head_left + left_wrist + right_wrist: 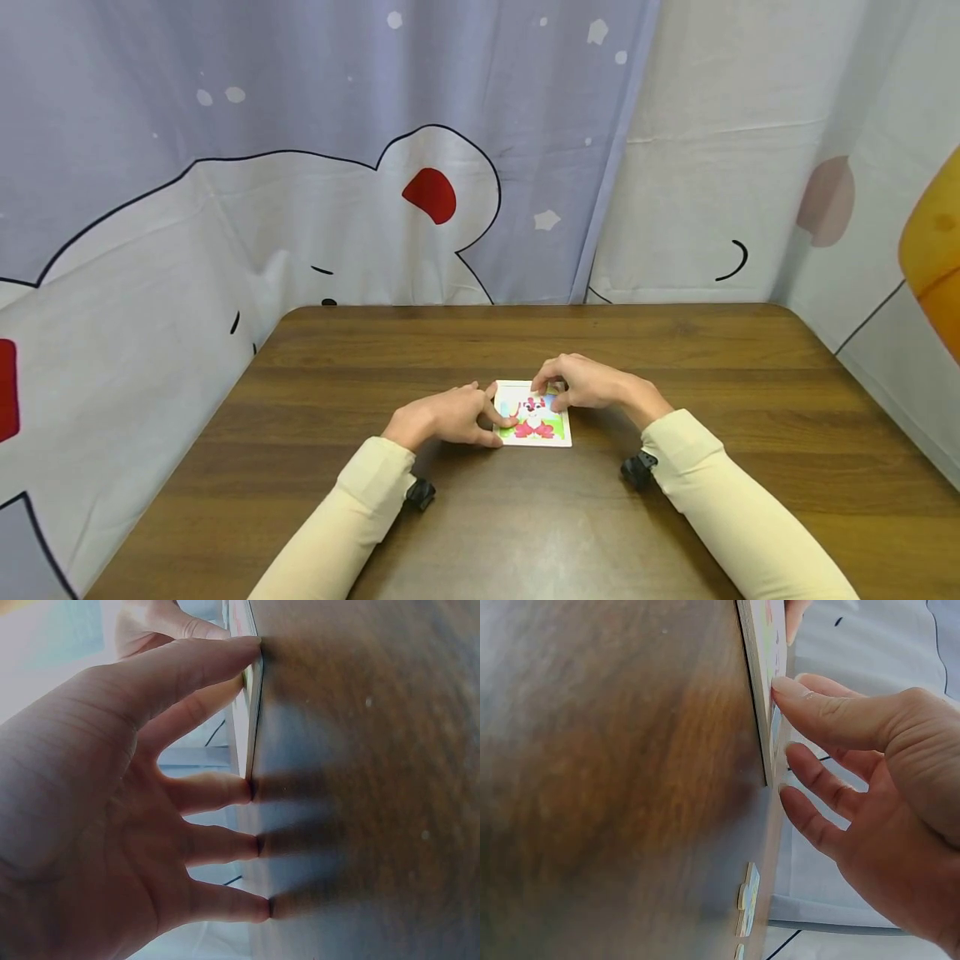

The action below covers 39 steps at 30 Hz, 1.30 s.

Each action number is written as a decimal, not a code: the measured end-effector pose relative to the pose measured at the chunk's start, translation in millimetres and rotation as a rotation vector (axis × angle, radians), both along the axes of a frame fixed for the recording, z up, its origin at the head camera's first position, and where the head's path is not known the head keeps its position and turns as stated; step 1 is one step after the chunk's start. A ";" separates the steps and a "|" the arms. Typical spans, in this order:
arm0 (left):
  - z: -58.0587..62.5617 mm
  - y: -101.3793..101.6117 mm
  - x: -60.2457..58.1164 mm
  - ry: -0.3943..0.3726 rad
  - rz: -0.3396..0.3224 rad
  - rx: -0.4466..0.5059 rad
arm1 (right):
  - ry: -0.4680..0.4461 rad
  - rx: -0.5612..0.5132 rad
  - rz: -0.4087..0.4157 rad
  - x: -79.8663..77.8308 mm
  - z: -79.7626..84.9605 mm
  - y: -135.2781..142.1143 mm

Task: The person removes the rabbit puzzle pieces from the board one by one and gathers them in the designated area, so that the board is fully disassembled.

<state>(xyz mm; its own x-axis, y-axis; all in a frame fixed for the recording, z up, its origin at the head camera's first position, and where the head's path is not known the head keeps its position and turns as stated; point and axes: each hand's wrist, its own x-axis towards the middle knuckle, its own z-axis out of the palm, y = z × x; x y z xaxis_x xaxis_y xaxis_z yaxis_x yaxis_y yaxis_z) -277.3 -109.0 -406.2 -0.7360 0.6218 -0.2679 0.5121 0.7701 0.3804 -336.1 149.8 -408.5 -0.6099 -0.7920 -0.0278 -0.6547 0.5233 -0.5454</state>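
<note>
A square picture puzzle in a thin white frame lies flat on the table, showing a pink-red cartoon animal on green. At its left side is my left hand, with fingers spread. The left thumb touches the near left corner, one finger reaches over the picture, and other fingertips rest at the edge and on the table. From the far right, my right hand bends over the puzzle. Its thumb touches the blue part of the picture; whether it pinches a piece is hidden.
Loose puzzle pieces lie on the table beyond the puzzle's edge in the right wrist view. The brown wooden table meets a printed curtain along its far edge.
</note>
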 end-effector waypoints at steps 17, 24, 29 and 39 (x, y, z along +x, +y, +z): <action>-0.1 -0.4 -0.1 -0.002 0.002 -0.001 | 0.025 -0.013 -0.010 0.9 0.2 -2.0; -0.1 -0.3 -0.2 -0.006 0.002 0.005 | -0.013 -0.010 -0.037 0.5 1.3 -1.5; 0.0 -0.6 -0.3 -0.007 0.009 0.009 | 0.005 -0.002 -0.048 -0.6 1.3 -1.6; -0.4 0.1 0.3 -0.008 0.000 0.008 | 0.013 0.024 -0.081 -0.7 -0.7 -1.4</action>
